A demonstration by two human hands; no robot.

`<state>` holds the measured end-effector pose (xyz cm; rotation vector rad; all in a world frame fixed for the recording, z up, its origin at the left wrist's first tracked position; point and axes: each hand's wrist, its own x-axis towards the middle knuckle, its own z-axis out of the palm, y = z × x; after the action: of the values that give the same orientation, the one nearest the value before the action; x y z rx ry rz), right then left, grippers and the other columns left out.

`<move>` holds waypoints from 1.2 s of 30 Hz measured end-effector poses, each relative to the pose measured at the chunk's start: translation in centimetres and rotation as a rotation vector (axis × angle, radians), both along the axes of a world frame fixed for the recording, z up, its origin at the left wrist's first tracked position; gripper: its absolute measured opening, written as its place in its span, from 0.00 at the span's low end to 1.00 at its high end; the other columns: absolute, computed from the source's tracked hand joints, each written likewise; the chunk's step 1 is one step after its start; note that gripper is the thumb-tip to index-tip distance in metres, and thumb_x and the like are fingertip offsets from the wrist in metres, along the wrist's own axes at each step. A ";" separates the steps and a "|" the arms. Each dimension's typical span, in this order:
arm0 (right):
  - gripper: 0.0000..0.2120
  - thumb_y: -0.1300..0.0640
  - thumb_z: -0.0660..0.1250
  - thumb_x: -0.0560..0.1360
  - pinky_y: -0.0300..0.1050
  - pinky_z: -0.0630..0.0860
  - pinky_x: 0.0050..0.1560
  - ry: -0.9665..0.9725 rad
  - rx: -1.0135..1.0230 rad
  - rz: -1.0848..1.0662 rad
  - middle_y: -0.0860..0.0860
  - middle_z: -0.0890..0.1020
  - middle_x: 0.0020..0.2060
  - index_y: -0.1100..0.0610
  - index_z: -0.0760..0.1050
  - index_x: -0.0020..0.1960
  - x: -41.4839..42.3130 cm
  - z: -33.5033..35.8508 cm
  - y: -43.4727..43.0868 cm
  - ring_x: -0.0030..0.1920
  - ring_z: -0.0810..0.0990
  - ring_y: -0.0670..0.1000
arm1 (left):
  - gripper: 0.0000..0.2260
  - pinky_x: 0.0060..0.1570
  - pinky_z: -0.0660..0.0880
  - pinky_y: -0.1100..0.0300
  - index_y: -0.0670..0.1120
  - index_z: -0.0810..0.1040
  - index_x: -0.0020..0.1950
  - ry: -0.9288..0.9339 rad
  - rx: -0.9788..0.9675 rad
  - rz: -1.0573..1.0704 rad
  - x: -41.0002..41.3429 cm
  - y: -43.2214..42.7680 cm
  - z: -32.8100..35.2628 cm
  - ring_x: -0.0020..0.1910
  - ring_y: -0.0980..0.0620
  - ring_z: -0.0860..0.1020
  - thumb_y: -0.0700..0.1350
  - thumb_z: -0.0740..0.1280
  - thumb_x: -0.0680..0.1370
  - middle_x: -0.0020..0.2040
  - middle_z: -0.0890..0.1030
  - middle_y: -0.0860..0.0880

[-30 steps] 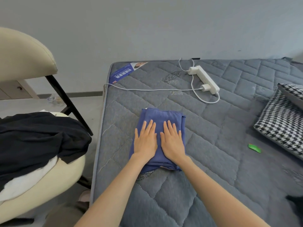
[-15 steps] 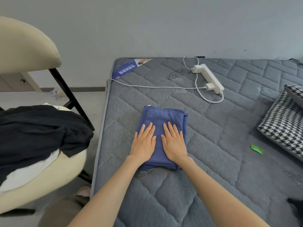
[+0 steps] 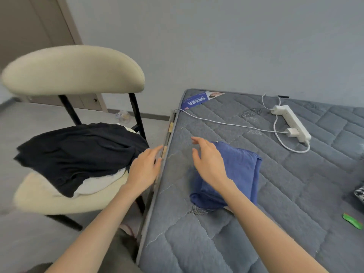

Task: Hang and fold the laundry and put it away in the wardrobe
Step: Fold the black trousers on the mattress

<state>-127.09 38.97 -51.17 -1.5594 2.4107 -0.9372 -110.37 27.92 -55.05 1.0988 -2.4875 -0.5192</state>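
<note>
Head: left hand [image 3: 144, 170], right hand [image 3: 209, 164], fingers loose, empty; one blue garment [image 3: 242, 170], one chair [image 3: 72, 69].

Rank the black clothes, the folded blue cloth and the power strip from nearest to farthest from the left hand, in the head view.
1. Black clothes, on the chair beside the left hand.
2. Folded blue cloth, on the mattress to its right.
3. Power strip, far back right.
</note>
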 end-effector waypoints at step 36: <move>0.06 0.55 0.58 0.81 0.45 0.68 0.48 0.291 0.198 0.559 0.48 0.75 0.53 0.53 0.73 0.54 19.4 -10.6 -19.2 0.49 0.72 0.52 | 0.21 0.52 0.68 0.61 0.53 0.74 0.66 -0.166 0.080 0.501 25.2 -9.0 -8.6 0.59 0.52 0.71 0.55 0.69 0.74 0.62 0.74 0.56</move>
<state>-107.66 19.78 -61.78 -2.2288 1.9487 -0.3756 -85.20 18.95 -63.66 1.7869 -2.2081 -0.3906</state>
